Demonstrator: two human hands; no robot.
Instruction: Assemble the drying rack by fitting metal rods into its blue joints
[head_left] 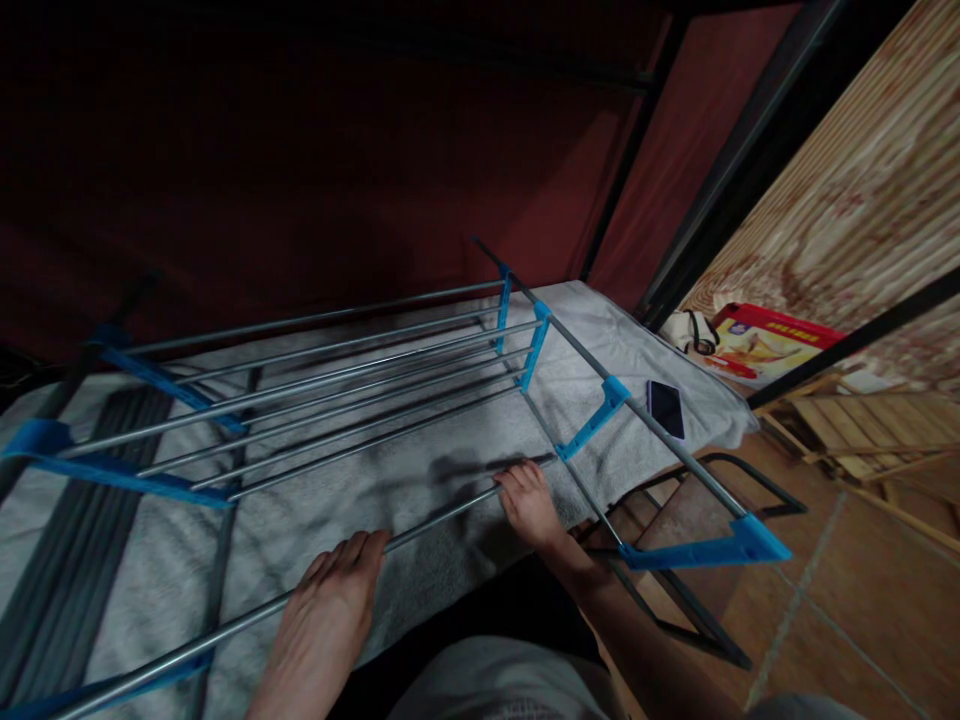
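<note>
A metal clothes-drying rack (pixel 345 375) with grey rods and blue plastic joints stands across a bed covered in a grey blanket (pixel 420 480). My left hand (pixel 330 610) rests over the nearest rod (pixel 442 512), fingers curled around it. My right hand (pixel 529 505) grips the same rod farther right, close to a blue joint (pixel 592 420). Nothing hangs on the rods.
A dark phone (pixel 666 408) lies on the blanket at the right. Beyond it lie a red box (pixel 765 345) and a white item by a wood-panelled wall. A black frame (pixel 697 600) stands on the tiled floor. A wooden pallet (pixel 862 425) sits at right.
</note>
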